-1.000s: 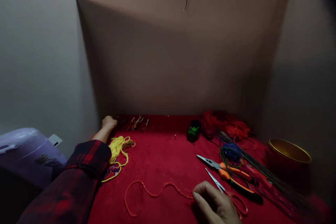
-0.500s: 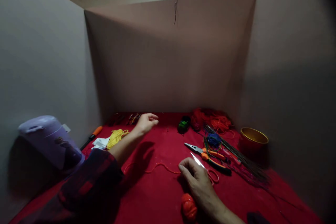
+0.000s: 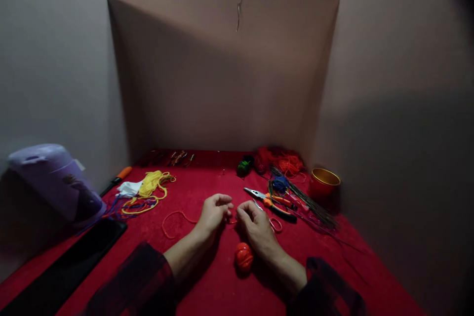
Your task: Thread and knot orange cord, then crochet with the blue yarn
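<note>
My right hand (image 3: 256,228) is closed, its thumb and fingertips pinching a thin red cord (image 3: 178,213). Close beside it, fingertips nearly meeting, my left hand (image 3: 213,215) has curled fingers on the same cord; its exact grip is partly hidden. A short stretch of cord shows between the two hands, and the rest loops on the red cloth to the left. Just below my right hand lies a ball of orange-red yarn (image 3: 244,256). Scissors with red handles (image 3: 276,225) lie behind the right hand, partly covered, next to orange-and-black pliers (image 3: 279,206).
Yellow yarn (image 3: 151,183), a white cloth (image 3: 129,188) and a lilac container (image 3: 55,182) are on the left, near a black flat object (image 3: 68,266). Blue yarn (image 3: 280,185), a bundle of thin sticks (image 3: 307,200) and a gold-rimmed bowl (image 3: 323,183) stand right. Walls enclose three sides.
My left hand has come back from the far part of the cloth, down and toward my right hand at the cord. The view has shifted a little to the right.
</note>
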Demonstrator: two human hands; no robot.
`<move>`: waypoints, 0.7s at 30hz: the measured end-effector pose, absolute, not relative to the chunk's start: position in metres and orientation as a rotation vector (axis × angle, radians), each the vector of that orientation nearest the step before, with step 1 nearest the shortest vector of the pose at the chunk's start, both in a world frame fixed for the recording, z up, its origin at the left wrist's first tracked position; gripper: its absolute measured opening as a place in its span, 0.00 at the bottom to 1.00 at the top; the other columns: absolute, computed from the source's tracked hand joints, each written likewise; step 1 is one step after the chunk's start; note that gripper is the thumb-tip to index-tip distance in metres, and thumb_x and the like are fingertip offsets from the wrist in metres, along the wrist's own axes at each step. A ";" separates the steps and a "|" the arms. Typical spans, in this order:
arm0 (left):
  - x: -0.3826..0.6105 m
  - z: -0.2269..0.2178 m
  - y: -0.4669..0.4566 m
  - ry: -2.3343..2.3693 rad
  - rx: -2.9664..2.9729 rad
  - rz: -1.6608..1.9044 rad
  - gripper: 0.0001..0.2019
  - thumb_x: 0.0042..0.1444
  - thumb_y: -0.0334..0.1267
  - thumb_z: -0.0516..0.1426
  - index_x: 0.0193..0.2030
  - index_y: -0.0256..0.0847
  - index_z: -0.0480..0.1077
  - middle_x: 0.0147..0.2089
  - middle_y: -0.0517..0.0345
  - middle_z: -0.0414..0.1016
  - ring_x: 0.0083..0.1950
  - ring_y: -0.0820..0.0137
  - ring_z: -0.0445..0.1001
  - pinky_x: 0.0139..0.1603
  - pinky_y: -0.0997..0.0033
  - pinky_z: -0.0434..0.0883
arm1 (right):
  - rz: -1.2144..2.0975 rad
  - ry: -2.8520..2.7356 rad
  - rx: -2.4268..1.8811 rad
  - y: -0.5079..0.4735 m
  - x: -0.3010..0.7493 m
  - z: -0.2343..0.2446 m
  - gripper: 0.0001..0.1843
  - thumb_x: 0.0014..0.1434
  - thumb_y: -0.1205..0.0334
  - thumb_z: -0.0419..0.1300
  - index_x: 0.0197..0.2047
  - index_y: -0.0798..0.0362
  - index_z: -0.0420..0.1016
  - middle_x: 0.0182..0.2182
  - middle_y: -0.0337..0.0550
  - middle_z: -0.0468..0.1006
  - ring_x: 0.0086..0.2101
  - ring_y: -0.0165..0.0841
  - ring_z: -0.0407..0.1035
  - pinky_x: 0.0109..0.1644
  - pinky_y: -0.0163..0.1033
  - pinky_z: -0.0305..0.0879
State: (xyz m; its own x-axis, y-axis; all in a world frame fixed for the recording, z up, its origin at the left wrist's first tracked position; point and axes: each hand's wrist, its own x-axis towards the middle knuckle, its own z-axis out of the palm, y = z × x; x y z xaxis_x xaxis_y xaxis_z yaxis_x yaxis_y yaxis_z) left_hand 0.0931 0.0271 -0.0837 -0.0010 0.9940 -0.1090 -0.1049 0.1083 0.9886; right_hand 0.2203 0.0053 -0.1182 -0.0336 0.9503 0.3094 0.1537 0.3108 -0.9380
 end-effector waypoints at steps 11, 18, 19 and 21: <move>0.091 -0.091 0.024 1.116 1.324 1.201 0.15 0.51 0.48 0.56 0.30 0.36 0.71 0.27 0.58 0.71 0.26 0.73 0.68 0.27 0.75 0.63 | 0.974 -1.384 -1.051 0.006 0.220 -0.119 0.12 0.59 0.55 0.53 0.29 0.53 0.67 0.22 0.35 0.65 0.23 0.28 0.59 0.25 0.31 0.58; 0.089 -0.094 0.024 1.144 1.508 1.255 0.08 0.52 0.39 0.55 0.35 0.39 0.72 0.31 0.57 0.73 0.33 0.69 0.70 0.34 0.73 0.65 | 0.931 -1.268 -1.076 0.007 0.220 -0.118 0.15 0.57 0.49 0.54 0.30 0.52 0.67 0.23 0.36 0.69 0.21 0.28 0.60 0.21 0.30 0.57; 0.089 -0.092 0.022 1.162 1.553 1.267 0.07 0.53 0.39 0.55 0.33 0.39 0.71 0.30 0.58 0.72 0.32 0.70 0.69 0.33 0.73 0.65 | 0.929 -1.240 -1.073 0.007 0.220 -0.117 0.15 0.57 0.48 0.54 0.30 0.52 0.66 0.23 0.37 0.69 0.21 0.27 0.60 0.21 0.30 0.56; 0.090 -0.087 0.016 1.193 1.666 1.264 0.08 0.55 0.40 0.54 0.29 0.40 0.70 0.26 0.60 0.69 0.29 0.71 0.66 0.31 0.74 0.62 | 0.922 -1.188 -1.064 0.007 0.221 -0.114 0.15 0.58 0.48 0.54 0.31 0.51 0.65 0.24 0.36 0.69 0.20 0.27 0.59 0.20 0.30 0.56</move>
